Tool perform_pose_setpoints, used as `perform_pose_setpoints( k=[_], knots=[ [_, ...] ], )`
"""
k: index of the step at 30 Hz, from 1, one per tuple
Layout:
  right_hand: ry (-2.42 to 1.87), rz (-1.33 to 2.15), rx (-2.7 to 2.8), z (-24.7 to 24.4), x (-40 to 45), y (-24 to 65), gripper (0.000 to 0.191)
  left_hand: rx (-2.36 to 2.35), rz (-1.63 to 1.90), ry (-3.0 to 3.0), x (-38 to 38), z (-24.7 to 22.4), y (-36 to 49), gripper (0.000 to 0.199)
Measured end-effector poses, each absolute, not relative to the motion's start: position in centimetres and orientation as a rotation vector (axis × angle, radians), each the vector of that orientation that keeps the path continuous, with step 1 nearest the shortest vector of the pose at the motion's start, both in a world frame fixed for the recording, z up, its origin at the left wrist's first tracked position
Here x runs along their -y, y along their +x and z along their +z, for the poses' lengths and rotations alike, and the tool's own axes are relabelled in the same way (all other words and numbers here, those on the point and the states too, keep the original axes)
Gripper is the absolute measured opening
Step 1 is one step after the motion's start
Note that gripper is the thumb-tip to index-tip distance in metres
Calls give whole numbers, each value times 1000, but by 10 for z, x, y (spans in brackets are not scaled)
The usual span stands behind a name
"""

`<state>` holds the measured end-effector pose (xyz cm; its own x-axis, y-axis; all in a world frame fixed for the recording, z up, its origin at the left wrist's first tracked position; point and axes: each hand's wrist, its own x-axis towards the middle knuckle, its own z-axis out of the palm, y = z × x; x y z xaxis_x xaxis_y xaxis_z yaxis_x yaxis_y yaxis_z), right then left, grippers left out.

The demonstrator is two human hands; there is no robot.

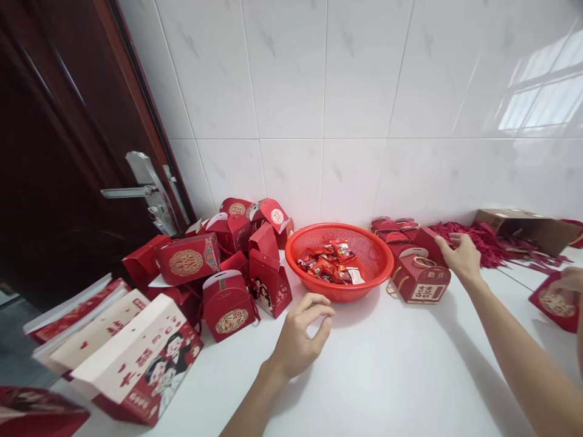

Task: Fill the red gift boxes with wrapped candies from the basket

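My left hand hovers over the white table just in front of the red basket, its fingers curled but apart and holding nothing. Wrapped red candies lie inside the basket. To the right, my right hand grips the edge of a plain red box between thumb and fingers. That box is above and behind a red gift box with a white label and gold cord handles. More red boxes stand behind, against the wall.
Red gift boxes and larger cream-and-red bags crowd the left side. Red shredded paper and a cardboard box lie at the back right. At the right edge, another person's hand touches a red box.
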<state>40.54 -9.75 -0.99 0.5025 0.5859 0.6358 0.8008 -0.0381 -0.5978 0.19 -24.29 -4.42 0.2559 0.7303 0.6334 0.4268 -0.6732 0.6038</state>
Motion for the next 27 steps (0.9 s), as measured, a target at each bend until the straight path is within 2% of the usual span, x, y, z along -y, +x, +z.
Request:
perform_pose_setpoints(
  k=[3, 7, 12, 19, 27],
  knots=[
    [-1562, -260, 1105, 15, 107, 379, 32, -1136, 1443, 2222, 242, -45, 0, 19],
    [-1256, -215, 1249, 39, 130, 319, 29, -1416, 1712, 2186, 236, -46, -7, 22],
    [-939, -58, 1597, 41, 157, 243, 12, -1821, 1743, 2114, 218, -46, -19, 44],
    [-818, 178, 1747, 30, 156, 207, 9, -1788, 1747, 1895, 201, -49, -31, 68],
    [-1061, 474, 1697, 10, 116, 236, 16, -1455, 2106, 1043, 217, -35, -40, 47]
  ],
)
